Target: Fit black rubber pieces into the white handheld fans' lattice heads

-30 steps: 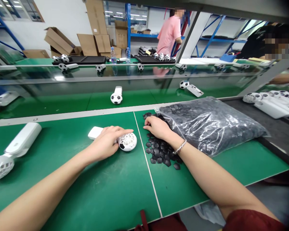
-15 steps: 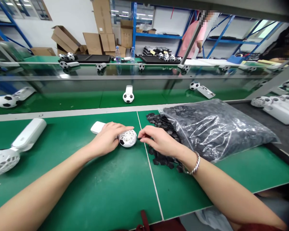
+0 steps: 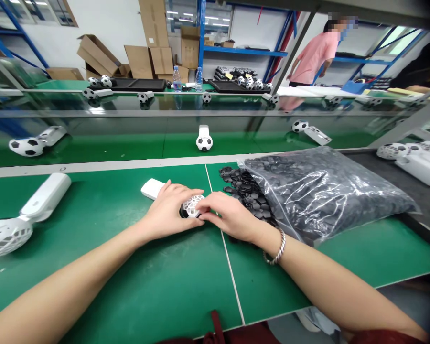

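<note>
A white lattice ball head with a white handle lies on the green table, part of it under my fingers. My left hand is wrapped round the ball head, thumb at its near side and fingers over its far side. My right hand touches the ball's right side with thumb and fingertips pinched together; whatever is between them is too small to make out. Right of the ball, loose black pieces spill from a clear plastic bag full of the same pieces.
Another white ball-headed unit lies at the left. A conveyor beyond the table carries several football-patterned units. At the right is a dark tray with more units. A person in pink stands in the background.
My right hand has moved left from beside the ball onto its right side. My left thumb has come round the near side. Units on the conveyor have shifted right, and the person in pink too.
</note>
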### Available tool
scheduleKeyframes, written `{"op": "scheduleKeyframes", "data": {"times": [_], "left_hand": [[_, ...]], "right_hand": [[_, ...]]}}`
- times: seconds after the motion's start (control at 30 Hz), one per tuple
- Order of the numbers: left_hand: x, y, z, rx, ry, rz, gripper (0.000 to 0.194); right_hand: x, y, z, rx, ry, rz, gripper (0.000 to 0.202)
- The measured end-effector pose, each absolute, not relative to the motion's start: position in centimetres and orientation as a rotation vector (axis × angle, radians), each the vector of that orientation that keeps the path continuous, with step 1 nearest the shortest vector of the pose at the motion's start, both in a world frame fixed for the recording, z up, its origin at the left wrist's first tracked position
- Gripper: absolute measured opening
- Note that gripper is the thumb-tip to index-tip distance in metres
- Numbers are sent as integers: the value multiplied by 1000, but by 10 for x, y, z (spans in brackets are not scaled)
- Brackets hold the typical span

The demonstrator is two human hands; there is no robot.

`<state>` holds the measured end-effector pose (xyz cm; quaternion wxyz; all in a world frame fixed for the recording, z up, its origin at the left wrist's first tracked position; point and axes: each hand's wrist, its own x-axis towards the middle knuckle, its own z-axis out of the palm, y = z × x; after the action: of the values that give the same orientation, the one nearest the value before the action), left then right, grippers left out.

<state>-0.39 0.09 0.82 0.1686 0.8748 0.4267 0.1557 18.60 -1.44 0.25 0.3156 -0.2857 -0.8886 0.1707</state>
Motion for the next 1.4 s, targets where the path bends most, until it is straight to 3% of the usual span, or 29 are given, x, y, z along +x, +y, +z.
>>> {"op": "scheduleKeyframes", "data": {"times": [0.13,0.27,0.5,0.6,0.73,0.87,1.0,1.17,1.4], "left_hand": [[-1,-2,4,2470,1245,506,56],[2,-3,5,2407,1299,541,56],[3,-3,5,2390,1300,566,49],[-1,0,4,2433,1219,520,59],[-9,6,9,2491,1078,436,63],[-11,2,16,2460,1014,264,60],[-4,-11,13,2333,1182,271,71],[-1,-11,6,2306,1039,383,55],[-11,0,10,2305,848,358,59]], "right_hand": [[188,-9,-5,-954,-2136,625,31],[186,-8,-13,-1020,-1984,1019,47],[187,-6,-6,-1069,-1999,1093,32],[204,4,2,-1264,-2157,802,19],[224,10,7,-1605,-2323,461,18],[224,9,9,-1708,-2379,535,6],[223,7,10,-1747,-2382,503,13],[227,8,10,-1770,-2415,511,5],[225,8,10,-1623,-2397,645,10]]}}
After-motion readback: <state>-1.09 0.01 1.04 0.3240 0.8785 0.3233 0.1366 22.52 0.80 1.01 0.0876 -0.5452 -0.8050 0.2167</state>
